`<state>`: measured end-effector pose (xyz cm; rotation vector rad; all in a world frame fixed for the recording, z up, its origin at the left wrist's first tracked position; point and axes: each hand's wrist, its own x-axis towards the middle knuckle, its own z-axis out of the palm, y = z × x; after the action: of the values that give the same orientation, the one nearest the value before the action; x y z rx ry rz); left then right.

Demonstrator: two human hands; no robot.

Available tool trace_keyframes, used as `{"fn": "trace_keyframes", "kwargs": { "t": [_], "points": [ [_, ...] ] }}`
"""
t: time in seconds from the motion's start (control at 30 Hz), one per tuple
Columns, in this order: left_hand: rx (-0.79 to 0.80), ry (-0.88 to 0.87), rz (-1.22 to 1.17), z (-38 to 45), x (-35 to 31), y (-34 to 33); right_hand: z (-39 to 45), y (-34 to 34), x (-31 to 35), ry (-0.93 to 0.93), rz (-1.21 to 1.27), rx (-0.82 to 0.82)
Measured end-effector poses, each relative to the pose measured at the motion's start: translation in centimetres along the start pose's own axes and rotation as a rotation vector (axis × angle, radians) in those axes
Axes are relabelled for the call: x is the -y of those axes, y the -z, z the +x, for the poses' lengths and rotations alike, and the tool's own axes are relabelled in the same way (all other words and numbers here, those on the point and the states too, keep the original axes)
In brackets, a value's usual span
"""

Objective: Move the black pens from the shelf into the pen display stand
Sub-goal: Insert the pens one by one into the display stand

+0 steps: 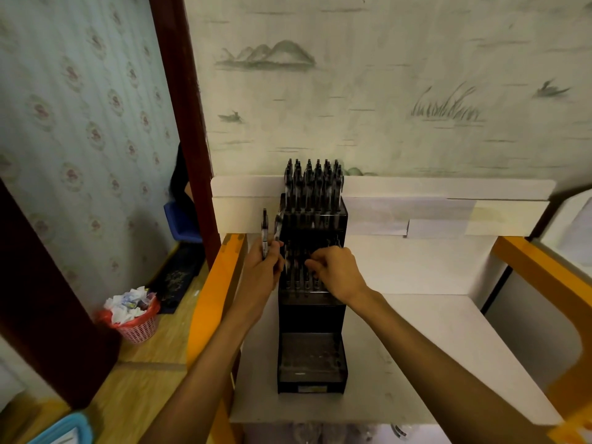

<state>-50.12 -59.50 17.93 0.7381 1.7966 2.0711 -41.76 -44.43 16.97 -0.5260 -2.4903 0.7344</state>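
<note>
A black tiered pen display stand (310,363) stands on the white shelf (432,347) against the wall. Its top tier holds several black pens (312,184) upright, and its middle tier holds more. The lowest tier shows no pens. My left hand (264,267) is at the stand's left side and grips two black pens (265,232) that point upward. My right hand (336,270) hovers over the middle tier with its fingers curled, pinching a pen there; the fingertips are partly hidden among the pens.
An orange wooden frame (214,283) borders the shelf on the left and another (538,267) on the right. A pink waste basket (134,318) full of paper sits on the floor at the left. A dark wooden door frame (179,107) rises behind.
</note>
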Motion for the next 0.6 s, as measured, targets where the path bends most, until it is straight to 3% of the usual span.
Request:
{"fn": "trace_keyframes", "kwargs": {
  "t": [0.27,0.37,0.47,0.6],
  "points": [
    [0.097,-0.06,-0.01,-0.5,0.1,-0.5,0.2,1.5,0.4,0.018,-0.187,-0.034],
    [0.111,-0.06,0.014,-0.4,0.1,-0.6,0.5,3.3,2.2,-0.005,0.171,-0.143],
    [0.134,-0.063,0.044,-0.4,0.1,-0.9,0.9,4.7,3.7,-0.102,0.583,-0.063],
    [0.154,-0.06,0.048,-0.7,-0.1,-1.3,0.8,5.2,3.9,-0.114,0.749,0.016]
  ]
}}
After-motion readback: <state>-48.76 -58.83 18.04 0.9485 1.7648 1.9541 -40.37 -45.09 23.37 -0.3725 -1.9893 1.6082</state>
